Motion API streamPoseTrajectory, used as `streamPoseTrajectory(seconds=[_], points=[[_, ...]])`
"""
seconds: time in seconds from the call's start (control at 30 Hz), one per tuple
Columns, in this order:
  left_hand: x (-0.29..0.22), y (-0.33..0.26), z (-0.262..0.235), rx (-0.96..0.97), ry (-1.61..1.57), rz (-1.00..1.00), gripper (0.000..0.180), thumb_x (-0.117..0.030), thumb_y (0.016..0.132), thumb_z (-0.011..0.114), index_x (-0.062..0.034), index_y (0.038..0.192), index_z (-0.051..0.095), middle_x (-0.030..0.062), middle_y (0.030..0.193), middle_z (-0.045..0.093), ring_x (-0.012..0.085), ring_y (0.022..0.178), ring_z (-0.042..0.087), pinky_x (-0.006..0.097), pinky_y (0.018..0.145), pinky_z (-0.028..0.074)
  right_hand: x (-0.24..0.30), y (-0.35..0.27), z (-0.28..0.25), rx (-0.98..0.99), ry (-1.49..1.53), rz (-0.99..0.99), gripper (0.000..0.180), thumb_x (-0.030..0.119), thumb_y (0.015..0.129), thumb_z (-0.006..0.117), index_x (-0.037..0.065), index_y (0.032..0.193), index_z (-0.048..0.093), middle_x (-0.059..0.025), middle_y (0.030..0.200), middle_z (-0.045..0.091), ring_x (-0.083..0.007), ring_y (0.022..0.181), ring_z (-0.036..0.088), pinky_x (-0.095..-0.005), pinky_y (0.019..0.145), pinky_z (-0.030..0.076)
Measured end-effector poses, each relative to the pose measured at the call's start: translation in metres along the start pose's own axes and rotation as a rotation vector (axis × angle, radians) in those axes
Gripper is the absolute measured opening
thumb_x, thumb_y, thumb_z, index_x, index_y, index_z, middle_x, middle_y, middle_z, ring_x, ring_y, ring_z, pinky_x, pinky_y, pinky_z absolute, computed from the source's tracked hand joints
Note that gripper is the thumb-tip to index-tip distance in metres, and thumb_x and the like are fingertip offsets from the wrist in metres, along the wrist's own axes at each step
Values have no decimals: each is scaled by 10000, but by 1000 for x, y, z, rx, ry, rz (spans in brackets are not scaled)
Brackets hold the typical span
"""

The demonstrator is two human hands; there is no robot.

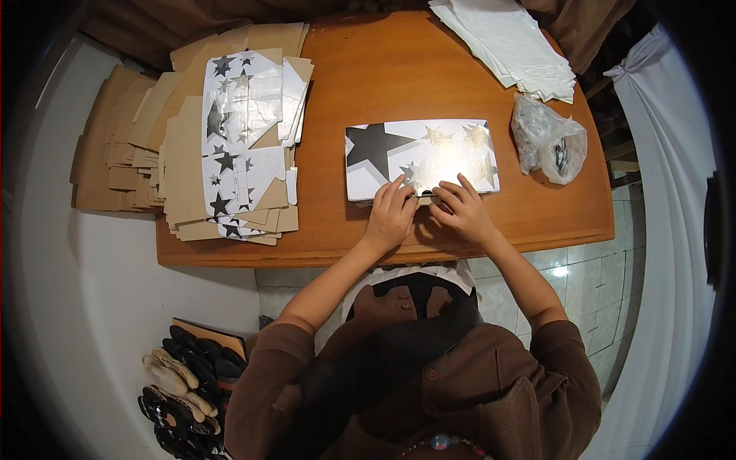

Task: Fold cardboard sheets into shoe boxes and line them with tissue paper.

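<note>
A closed white cardboard box [382, 157] with black and grey stars lies on the wooden table in front of me. My left hand [392, 216] is at the middle of its front edge, fingertips on the lid and thumb against the front side. Just to the right, my right hand [466, 215] grips the same edge, its index finger reaching over the lid. A small dark notch shows in the front edge between the hands. The box's underside and part of its front are hidden.
Flat brown cardboard blanks [184, 146] and star-printed sheets [241, 103] pile up on the left of the table [368, 69]. White paper sheets [506, 46] lie at the far right, above a clear plastic bag [548, 142]. Several shoes [184, 383] sit on the lower left.
</note>
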State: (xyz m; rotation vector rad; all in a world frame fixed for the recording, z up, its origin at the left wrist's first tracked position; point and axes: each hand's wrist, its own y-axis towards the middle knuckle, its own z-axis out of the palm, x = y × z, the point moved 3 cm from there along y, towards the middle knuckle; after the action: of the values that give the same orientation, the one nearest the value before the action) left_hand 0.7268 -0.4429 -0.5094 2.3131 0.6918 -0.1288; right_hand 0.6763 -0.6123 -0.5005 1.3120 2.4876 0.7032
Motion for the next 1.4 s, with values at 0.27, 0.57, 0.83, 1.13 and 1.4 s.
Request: streamPoseTrajectory(seconds=[0.27, 0.57, 0.83, 1.13, 1.4], points=[[3, -5, 1, -2, 19, 96, 200, -88, 770, 627, -67, 965, 587, 114, 1046, 521, 353, 1159, 477, 498, 942, 378, 1, 4, -4, -18, 70, 43, 265, 158, 703, 656, 122, 962, 610, -95, 1109, 572, -267, 1071, 546, -520, 980, 389], [6, -6, 3, -9, 76, 125, 223, -104, 754, 624, -110, 976, 609, 101, 1053, 523, 342, 1125, 513, 480, 913, 408, 2, 3, -3, -30, 86, 50, 321, 164, 687, 675, 94, 995, 618, -91, 1103, 578, -265, 1076, 547, -515, 992, 378], [7, -5, 5, -70, 86, 118, 218, -90, 740, 625, -110, 956, 625, 87, 1030, 534, 325, 1111, 529, 458, 885, 424, 1, 2, -1, -62, 104, 79, 364, 177, 674, 677, 73, 1018, 624, -89, 1092, 596, -260, 1076, 550, -511, 1003, 367], [8, -5, 3, -120, 73, 127, 223, -86, 729, 637, -110, 951, 639, 85, 1027, 540, 309, 1079, 556, 436, 859, 443, 5, 3, 5, -63, 56, 121, 344, 172, 673, 668, 73, 999, 623, -77, 1086, 603, -234, 1075, 559, -537, 1019, 341], [13, -8, 9, -192, 25, 69, 294, -64, 706, 691, -91, 982, 594, 124, 1070, 537, 283, 983, 559, 409, 832, 459, 4, 5, 7, -93, 81, 133, 290, 147, 655, 662, 76, 931, 609, -54, 1034, 622, -211, 1055, 573, -546, 1022, 332]])
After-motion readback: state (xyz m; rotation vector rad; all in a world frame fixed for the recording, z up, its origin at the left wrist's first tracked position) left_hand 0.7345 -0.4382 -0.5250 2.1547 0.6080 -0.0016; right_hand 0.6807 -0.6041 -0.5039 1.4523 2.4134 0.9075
